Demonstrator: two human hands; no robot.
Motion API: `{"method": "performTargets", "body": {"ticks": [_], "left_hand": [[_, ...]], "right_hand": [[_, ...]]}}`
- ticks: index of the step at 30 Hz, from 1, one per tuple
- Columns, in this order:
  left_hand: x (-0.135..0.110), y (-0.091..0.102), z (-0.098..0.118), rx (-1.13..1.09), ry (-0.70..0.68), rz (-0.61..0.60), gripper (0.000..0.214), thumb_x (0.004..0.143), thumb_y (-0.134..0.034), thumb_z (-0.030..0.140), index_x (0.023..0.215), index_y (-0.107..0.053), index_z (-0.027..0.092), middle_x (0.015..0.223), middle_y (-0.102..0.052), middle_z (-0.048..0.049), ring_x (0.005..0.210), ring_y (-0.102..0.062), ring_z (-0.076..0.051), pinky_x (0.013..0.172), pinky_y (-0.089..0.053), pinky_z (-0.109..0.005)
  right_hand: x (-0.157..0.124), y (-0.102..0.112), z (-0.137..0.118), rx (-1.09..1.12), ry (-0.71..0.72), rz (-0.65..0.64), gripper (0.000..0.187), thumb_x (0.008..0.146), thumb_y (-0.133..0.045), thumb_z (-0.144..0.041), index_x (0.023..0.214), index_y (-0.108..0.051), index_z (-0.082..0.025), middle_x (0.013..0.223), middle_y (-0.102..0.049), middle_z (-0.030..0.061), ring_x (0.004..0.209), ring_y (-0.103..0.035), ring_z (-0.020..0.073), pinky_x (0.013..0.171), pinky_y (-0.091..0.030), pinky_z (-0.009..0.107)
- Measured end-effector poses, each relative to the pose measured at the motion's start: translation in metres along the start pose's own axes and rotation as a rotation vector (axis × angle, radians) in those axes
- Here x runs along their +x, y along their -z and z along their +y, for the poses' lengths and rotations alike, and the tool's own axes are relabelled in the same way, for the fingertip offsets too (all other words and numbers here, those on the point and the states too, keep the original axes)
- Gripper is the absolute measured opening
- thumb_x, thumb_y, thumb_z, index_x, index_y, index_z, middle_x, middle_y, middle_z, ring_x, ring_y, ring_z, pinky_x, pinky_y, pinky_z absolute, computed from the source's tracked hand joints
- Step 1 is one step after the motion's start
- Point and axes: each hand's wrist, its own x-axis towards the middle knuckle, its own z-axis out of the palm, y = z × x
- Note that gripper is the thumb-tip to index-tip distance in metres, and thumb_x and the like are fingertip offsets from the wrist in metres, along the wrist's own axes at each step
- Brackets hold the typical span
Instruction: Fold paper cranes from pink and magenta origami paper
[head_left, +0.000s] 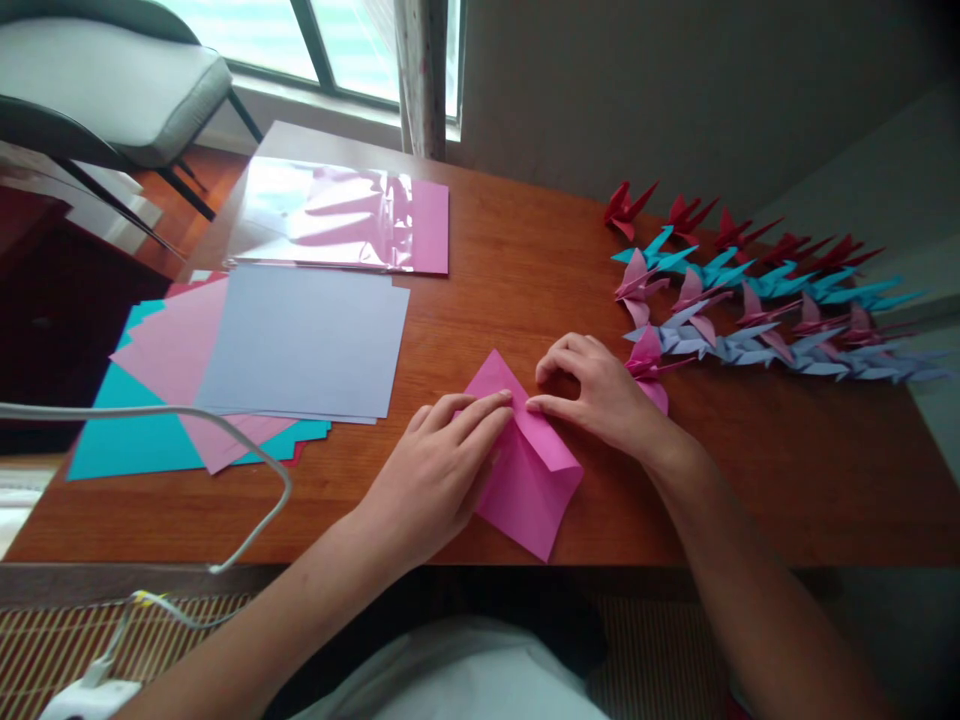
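A pink sheet of paper (529, 480), partly folded, lies on the wooden table (750, 470) near its front edge. My left hand (439, 470) rests flat on the sheet's left side, fingers stretched out and pressing along a crease. My right hand (600, 390) sits at the sheet's upper right, index finger pressing the fold, other fingers curled. The two index fingertips nearly meet at the crease.
A fanned stack of lilac, pink and teal sheets (300, 340) lies at left, with a glossy plastic pack of pink paper (337, 215) behind it. Rows of several folded paper cranes (757, 290) fill the right. A white cable (247, 470) crosses the front left. A chair (112, 90) stands beyond.
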Motion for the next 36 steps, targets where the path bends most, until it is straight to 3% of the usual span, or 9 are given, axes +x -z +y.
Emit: {"method": "performTargets", "body": {"ticks": [6, 10, 16, 26, 36], "left_hand": [[-0.001, 0.001, -0.003, -0.152, 0.001, 0.153, 0.033, 0.101, -0.046, 0.015, 0.132, -0.058, 0.015, 0.139, -0.063, -0.0099, 0.122, -0.055, -0.023, 0.104, -0.049, -0.04], [-0.005, 0.001, -0.002, -0.033, 0.004, 0.232, 0.028, 0.1, -0.049, 0.015, 0.124, -0.063, 0.014, 0.134, -0.067, -0.0099, 0.116, -0.059, -0.025, 0.099, -0.051, -0.042], [-0.011, 0.004, 0.001, 0.204, -0.008, 0.224, 0.029, 0.096, -0.052, 0.014, 0.122, -0.066, 0.013, 0.132, -0.069, -0.0101, 0.11, -0.062, -0.029, 0.09, -0.051, -0.045], [-0.003, -0.002, 0.007, 0.249, -0.04, 0.088, 0.041, 0.095, -0.054, 0.017, 0.136, -0.058, 0.012, 0.146, -0.059, -0.0103, 0.119, -0.056, -0.032, 0.093, -0.049, -0.045], [-0.003, -0.005, 0.005, 0.218, -0.037, 0.072, 0.041, 0.095, -0.053, 0.017, 0.135, -0.057, 0.011, 0.146, -0.057, -0.0131, 0.121, -0.053, -0.032, 0.098, -0.049, -0.047]], "right_hand": [[-0.001, 0.0, 0.0, 0.018, 0.002, -0.002, 0.02, 0.084, -0.078, -0.037, 0.086, -0.062, -0.024, 0.097, -0.064, 0.0031, 0.093, -0.057, 0.0225, 0.084, -0.046, 0.038], [-0.001, -0.001, 0.0, 0.009, -0.005, 0.005, 0.022, 0.083, -0.079, -0.038, 0.086, -0.062, -0.024, 0.097, -0.063, 0.003, 0.093, -0.056, 0.0226, 0.084, -0.045, 0.037], [-0.001, -0.001, 0.001, 0.027, -0.001, 0.015, 0.023, 0.082, -0.08, -0.038, 0.085, -0.062, -0.024, 0.095, -0.062, 0.0025, 0.092, -0.056, 0.0221, 0.083, -0.045, 0.037], [-0.002, -0.001, -0.001, 0.038, 0.0, 0.028, 0.015, 0.088, -0.074, -0.033, 0.086, -0.062, -0.024, 0.095, -0.063, 0.0027, 0.092, -0.057, 0.0216, 0.085, -0.044, 0.036], [-0.003, -0.002, -0.002, 0.063, -0.004, 0.041, 0.009, 0.095, -0.063, -0.029, 0.087, -0.063, -0.024, 0.096, -0.064, 0.0032, 0.094, -0.057, 0.0214, 0.088, -0.043, 0.038]]}}
